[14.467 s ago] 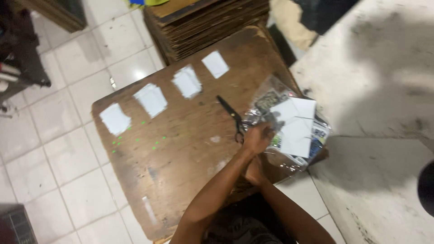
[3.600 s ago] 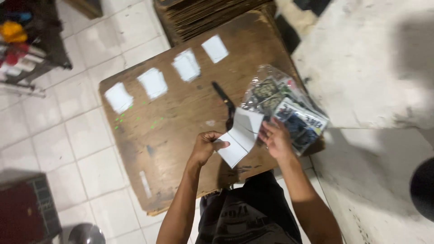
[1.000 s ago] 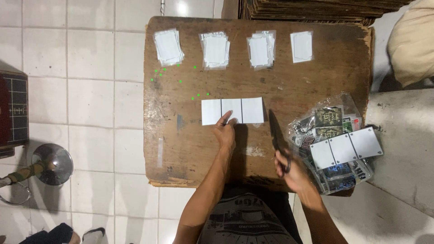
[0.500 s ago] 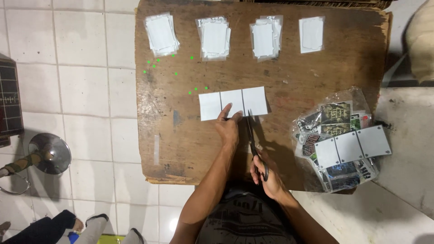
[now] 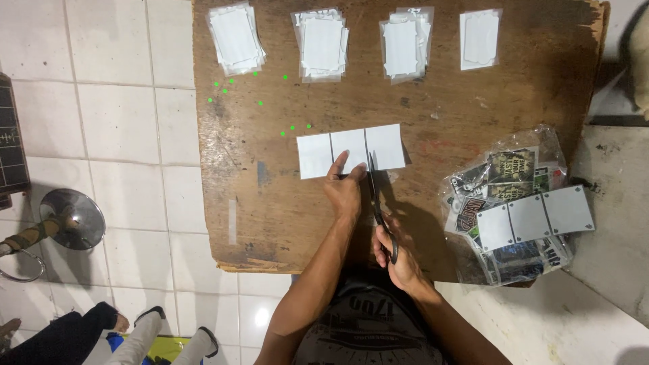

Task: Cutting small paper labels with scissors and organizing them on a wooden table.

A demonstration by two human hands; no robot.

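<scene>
Bright overhead light, sharp focus, edges perhaps slightly distorted

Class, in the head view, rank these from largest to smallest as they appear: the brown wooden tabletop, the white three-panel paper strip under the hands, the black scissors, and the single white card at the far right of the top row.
1. Brown wooden tabletop
2. White three-panel paper strip
3. Black scissors, long but thin, so close to the next
4. Single white card

White card strip (image 5: pixel 350 151): three panels split by dark lines, flat on the wooden board, long axis left-right. Black scissors (image 5: pixel 378 203): tips at the right-hand line on the strip's near edge; blades look barely open, hard to tell.
</scene>
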